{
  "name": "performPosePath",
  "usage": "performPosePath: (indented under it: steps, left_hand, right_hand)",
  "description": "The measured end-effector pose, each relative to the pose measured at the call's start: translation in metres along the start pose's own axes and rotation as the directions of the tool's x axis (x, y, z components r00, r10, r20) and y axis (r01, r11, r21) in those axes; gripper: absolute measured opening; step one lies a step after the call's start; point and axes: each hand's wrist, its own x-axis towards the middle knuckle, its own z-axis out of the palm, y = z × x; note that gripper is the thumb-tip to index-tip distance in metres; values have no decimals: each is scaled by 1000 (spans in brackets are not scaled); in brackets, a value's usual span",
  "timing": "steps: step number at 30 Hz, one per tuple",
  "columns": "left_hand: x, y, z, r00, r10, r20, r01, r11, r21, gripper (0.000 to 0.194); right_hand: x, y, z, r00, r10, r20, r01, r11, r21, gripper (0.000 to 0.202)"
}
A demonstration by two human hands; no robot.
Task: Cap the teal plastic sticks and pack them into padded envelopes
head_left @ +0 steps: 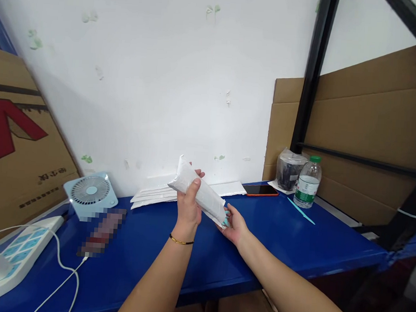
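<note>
A long, narrow white packet is held up at a slant above the blue table. My left hand is wrapped round its upper part, thumb across the near face. At the packet's lower right end, my right hand closes its fingers about the edge. Something teal shows there beside the right fingertips; most of it is hidden, so I cannot tell its kind. Behind the left hand, several flat white packets lie overlapping by the wall.
On the blue table are a small fan, a power strip, a blurred-out phone-like item with a cable, an orange-edged phone, a thin teal strip, a water bottle and a bagged dark cup. Cardboard stands right.
</note>
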Motion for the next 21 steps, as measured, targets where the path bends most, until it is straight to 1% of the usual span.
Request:
performPosePath:
  steps: [2,3,5,7,10,13,17,19,21]
  left_hand:
    - [0,1,1,999,38,-20,-38,999,7,53]
    - [-1,1,1,998,51,-32,-51,999,4,53]
    - [-1,-1,-1,997,62,-51,-63,998,-6,52]
    - [-2,-3,-6,995,63,-81,-65,998,-16,50]
    - [0,-2,-18,984,69,-162,-77,996,-44,47]
    - [2,3,-34,967,85,-239,-101,993,-55,45]
    - [1,10,-52,964,107,-243,-122,991,-46,45]
    - [0,12,-59,966,115,-233,-128,991,-42,45]
    - [0,17,-66,964,130,-233,-142,989,-34,44]
  right_hand:
    - [3,4,1,990,-123,-65,114,986,-125,17]
    - [5,5,2,978,-191,-85,170,962,-212,19]
    - [8,7,2,947,-312,-79,262,891,-372,23]
    - [11,5,1,921,-382,-80,306,833,-461,24]
    - [17,-9,-9,867,-488,-101,348,738,-579,25]
    - [21,-30,-26,789,-607,-98,361,586,-725,30]
    - [25,-53,-48,683,-730,-15,329,326,-886,35]
    - [27,-57,-53,645,-762,54,302,189,-934,37]
    - [29,-57,-54,623,-772,121,274,71,-959,39]
